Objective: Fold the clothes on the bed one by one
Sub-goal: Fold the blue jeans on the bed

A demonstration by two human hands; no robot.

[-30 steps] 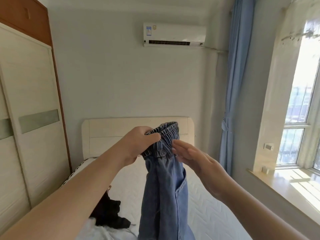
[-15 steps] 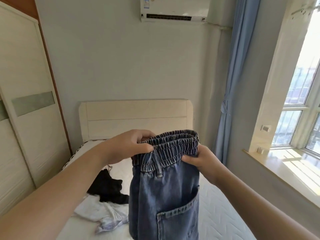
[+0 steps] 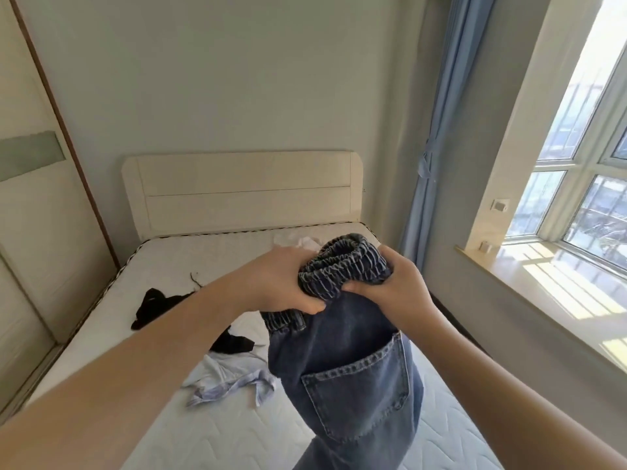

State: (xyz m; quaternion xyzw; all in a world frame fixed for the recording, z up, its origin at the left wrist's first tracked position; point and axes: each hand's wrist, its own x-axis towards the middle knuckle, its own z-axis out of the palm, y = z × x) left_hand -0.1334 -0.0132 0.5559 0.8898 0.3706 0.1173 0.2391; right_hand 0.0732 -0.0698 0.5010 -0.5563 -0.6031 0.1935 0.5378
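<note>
Head view: blue denim jeans (image 3: 342, 374) held up over the bed (image 3: 210, 425), puckered stretchy waistband bunched between left hand (image 3: 281, 283) and right hand (image 3: 390, 290), both gripping tight. Stitched square pocket facing out. Crumpled black cloth (image 3: 159, 305) and pale shirt (image 3: 230, 378) lying on the quilted white mattress.

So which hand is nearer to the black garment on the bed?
Left. The left hand grips the jeans' waistband just right of and above the black garment; the right hand grips the waistband's far side, farther from it.
</note>
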